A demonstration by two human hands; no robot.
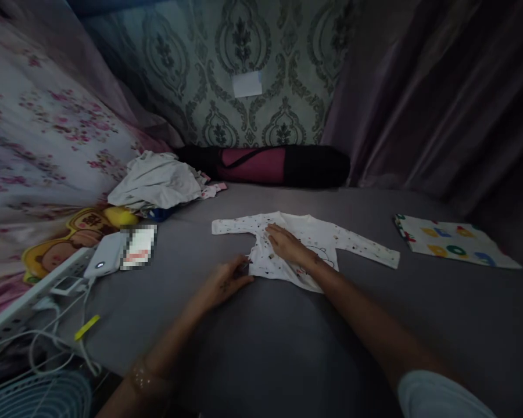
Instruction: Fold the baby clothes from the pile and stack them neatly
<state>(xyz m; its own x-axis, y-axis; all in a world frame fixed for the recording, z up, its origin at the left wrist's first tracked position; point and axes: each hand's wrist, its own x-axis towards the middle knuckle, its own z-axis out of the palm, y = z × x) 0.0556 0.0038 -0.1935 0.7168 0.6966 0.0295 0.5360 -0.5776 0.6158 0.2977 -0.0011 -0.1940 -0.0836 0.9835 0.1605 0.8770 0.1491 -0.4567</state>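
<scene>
Crosswise the shirt (317, 233) stretches, neckline (295, 217) away (right fingers (273, 233) flat; left fingers (238, 263), grip unclear).

Grey sheet (279, 337), white shirt (321, 235) (sleeves spread), long bag (261, 167)

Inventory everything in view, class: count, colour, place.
Shirt: 1, printed white, centre
Surface: 1, grey, under shirt
Lettered cloth: 1, multicoloured, right
Long bag: 1, maroon and black, back
Cloth heap: 1, whitish, back left
Small item: 1, blue, beside heap
Cartoon items: count unclear, yellow, left
Device: 1, white, left
Blurred item: 1, white, beside device
Slotted rail: 1, white, left
Cables: several, white, left
Strip: 1, yellow, lower left
Ribbed object: 1, blue, bottom left
Floral curtain: 1, mostly white, left
Dark curtain: 1, purplish, right
Wallpaper: 1, greenish, back
Paper: 1, white, on wallpaper
Bracelet: 1, pale, lower left
Sleeve: 1, bluish, lower right
Left hand: 1, at shirt's left edge
Right hand: 1, on shirt
</scene>
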